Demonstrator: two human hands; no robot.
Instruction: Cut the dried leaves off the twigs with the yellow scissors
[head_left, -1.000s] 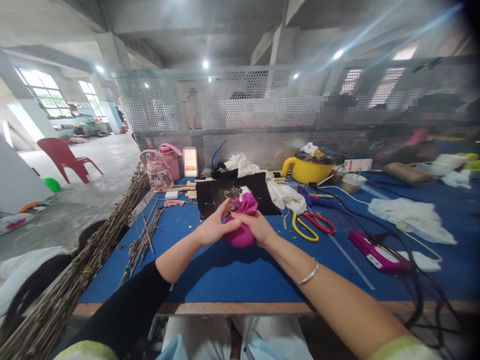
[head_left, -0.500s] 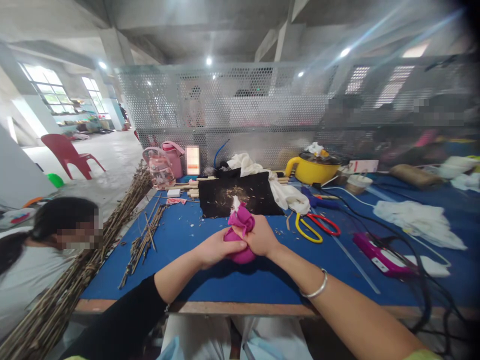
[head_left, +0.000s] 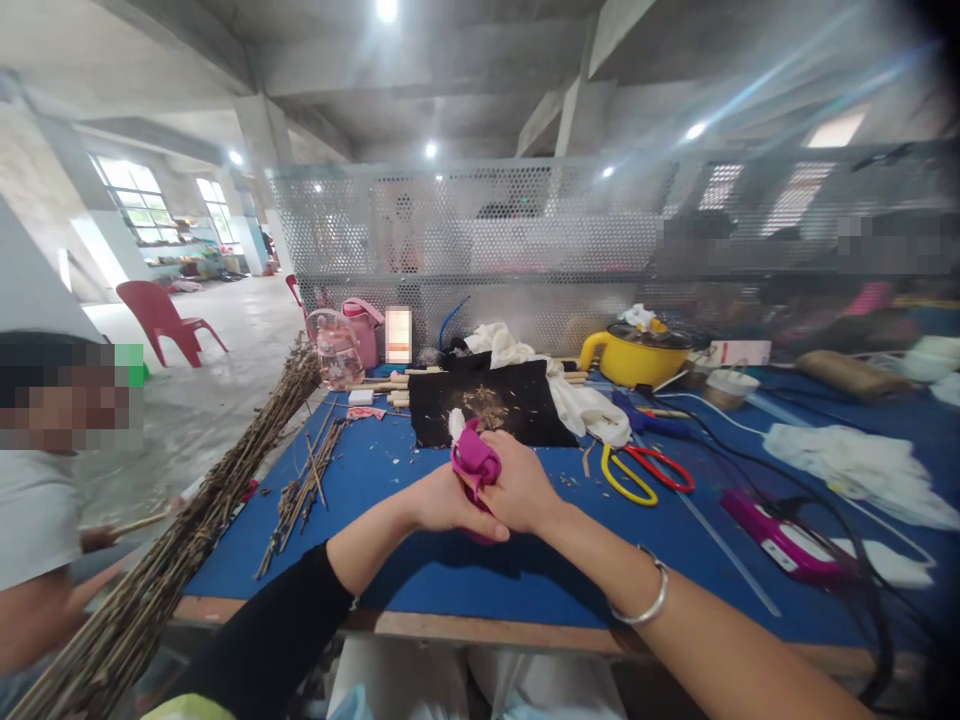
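Observation:
A magenta cloth bundle (head_left: pixel 477 462) is gripped between my two hands above the blue tabletop, with a white tuft (head_left: pixel 457 425) sticking out of its top. My left hand (head_left: pixel 444 500) wraps its left side, the thumb lying across the front. On the other side my right hand (head_left: pixel 523 485) closes round it, and its fingers are partly hidden. Most of the bundle's lower part is covered by the hands. Just beyond them lies a black cloth (head_left: pixel 442 405) strewn with dry brown bits. Scissors with a yellow and a red handle (head_left: pixel 630 475) rest to the right.
Long dry stems (head_left: pixel 202 490) lean along the table's left edge, near a seated person (head_left: pixel 37 520). Shorter twigs (head_left: pixel 304 490) lie on the table. A yellow pot (head_left: pixel 645 355), a magenta device (head_left: pixel 784 535) with black cables and white plastic (head_left: pixel 847 455) occupy the right.
The bundle's twisted top has tipped left, and my hands have closed further over its lower part. The camera view has shifted. At left, the other person has moved, and a hand with a stick now shows.

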